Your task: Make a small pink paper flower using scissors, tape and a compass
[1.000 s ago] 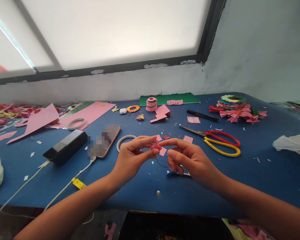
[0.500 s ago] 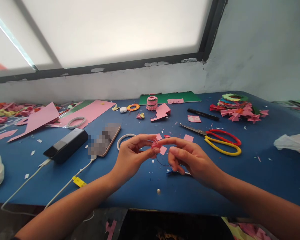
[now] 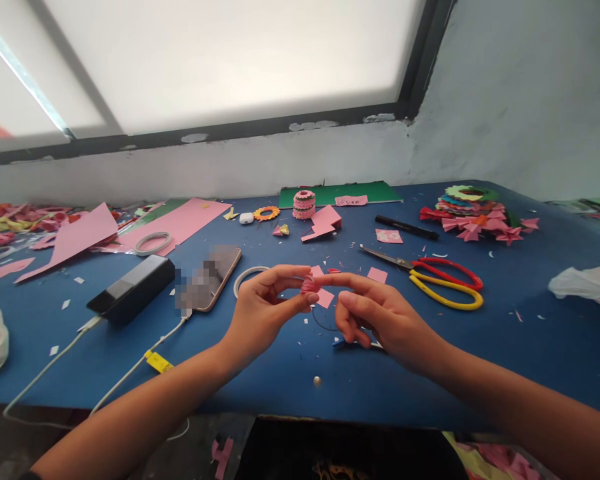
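Note:
My left hand (image 3: 263, 303) pinches a small piece of folded pink paper (image 3: 309, 285) with ruffled layers between thumb and fingers, above the table. From the right, the outstretched index finger of my right hand (image 3: 377, 307) reaches to the pink paper and touches its side. The other fingers of that hand are loosely bent, and I see nothing held in them. Below it lies a slim tool with a blue tip (image 3: 339, 342), partly covered by the hand. Pink paper squares (image 3: 325, 298) lie behind the fingertips.
Scissors (image 3: 445, 283) with red and yellow handles lie at right, a black pen (image 3: 406, 227) behind them. A phone (image 3: 220, 280), a black power bank (image 3: 133, 287) and cables are at left. Paper flowers (image 3: 480, 220) pile up far right. A pearl-like bead (image 3: 317, 381) lies in front.
The pink paper between my left fingers has turned slightly, and my right index fingertip has shifted a little left against it. Otherwise both hands stay in place.

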Available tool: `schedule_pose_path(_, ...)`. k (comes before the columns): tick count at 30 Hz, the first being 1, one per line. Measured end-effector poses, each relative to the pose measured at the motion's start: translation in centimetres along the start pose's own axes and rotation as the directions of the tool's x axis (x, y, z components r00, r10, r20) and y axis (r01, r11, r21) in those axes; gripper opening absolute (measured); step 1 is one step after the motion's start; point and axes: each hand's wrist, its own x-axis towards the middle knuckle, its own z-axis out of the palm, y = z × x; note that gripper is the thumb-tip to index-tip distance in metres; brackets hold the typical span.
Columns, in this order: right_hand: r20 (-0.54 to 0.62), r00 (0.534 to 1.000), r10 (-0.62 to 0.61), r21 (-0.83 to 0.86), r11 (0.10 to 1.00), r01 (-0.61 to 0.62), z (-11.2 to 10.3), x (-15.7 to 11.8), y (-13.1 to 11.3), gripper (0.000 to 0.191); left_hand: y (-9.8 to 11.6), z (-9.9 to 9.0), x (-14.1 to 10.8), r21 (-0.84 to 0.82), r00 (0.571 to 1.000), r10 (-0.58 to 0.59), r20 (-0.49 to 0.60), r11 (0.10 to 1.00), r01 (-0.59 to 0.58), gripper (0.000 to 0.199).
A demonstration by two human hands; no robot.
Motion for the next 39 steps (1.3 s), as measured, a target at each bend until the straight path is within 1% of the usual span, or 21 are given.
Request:
schedule_pose_path(3,-0.008,1.000,-0.003,-0.038,0.999,0.002,0.0,0.0,-0.1,0.035,-0.1,0.0,0.0,0.020,1.000,0.018,-0.014,1.000,-0.018,0.023)
schedule_pose_path(10,-0.018,0.999,-0.027,-0.202,0.979,0.023,0.2,-0.2,0.0,0.040,-0.1,0.1,-0.1,0.074,0.998,0.052,-0.038,0.996,-0.049,0.021)
schedule_pose_path(14,-0.036,0.998,-0.042,-0.344,0.939,0.027,0.4,-0.5,0.1,0.044,-0.2,0.1,-0.2,0.039,0.999,0.030,-0.036,0.999,-0.029,0.022)
schedule_pose_path(17,-0.051,0.997,-0.056,-0.474,0.880,0.025,0.4,-0.6,0.3,0.046,-0.3,0.1,-0.3,0.036,0.999,0.032,-0.026,0.999,-0.031,0.021)
schedule_pose_path(20,-0.041,0.993,-0.109,-0.623,0.780,0.060,0.4,-0.6,0.5,0.047,-0.4,0.1,-0.3,0.048,0.999,0.038,-0.027,0.998,-0.037,0.022)
schedule_pose_path(24,0.008,0.977,-0.214,-0.801,0.583,0.134,0.4,-0.4,1.0,0.049,-0.2,0.0,-0.2,0.022,0.999,-0.007,-0.035,1.000,0.008,0.023)
schedule_pose_path(27,0.052,0.951,-0.304,-0.889,0.420,0.183,0.2,-0.4,1.4,0.051,-0.1,-0.1,-0.2,-0.008,0.999,-0.035,-0.039,0.999,0.035,0.024)
schedule_pose_path(29,0.087,0.926,-0.367,-0.919,0.329,0.217,0.0,-0.3,1.6,0.050,0.0,-0.1,-0.1,-0.028,0.998,-0.050,-0.041,0.998,0.049,0.024)
schedule_pose_path(32,0.118,0.888,-0.444,-0.934,0.253,0.251,-0.4,-0.3,1.8,0.047,-0.1,-0.1,0.0,-0.079,0.996,-0.075,-0.039,0.994,0.072,0.024)
schedule_pose_path(35,0.136,0.867,-0.480,-0.948,0.192,0.255,-0.7,-0.3,1.8,0.045,-0.3,-0.1,0.1,-0.121,0.993,-0.110,-0.042,0.987,0.104,0.025)
schedule_pose_path(37,0.160,0.851,-0.501,-0.958,0.129,0.256,-0.8,-0.2,1.8,0.043,-0.3,-0.1,0.2,-0.130,0.991,-0.128,-0.049,0.984,0.121,0.025)
schedule_pose_path(39,0.199,0.820,-0.538,-0.960,0.062,0.273,-0.9,-0.2,1.8,0.037,-0.3,-0.1,0.2,-0.126,0.991,-0.128,-0.044,0.985,0.121,0.025)
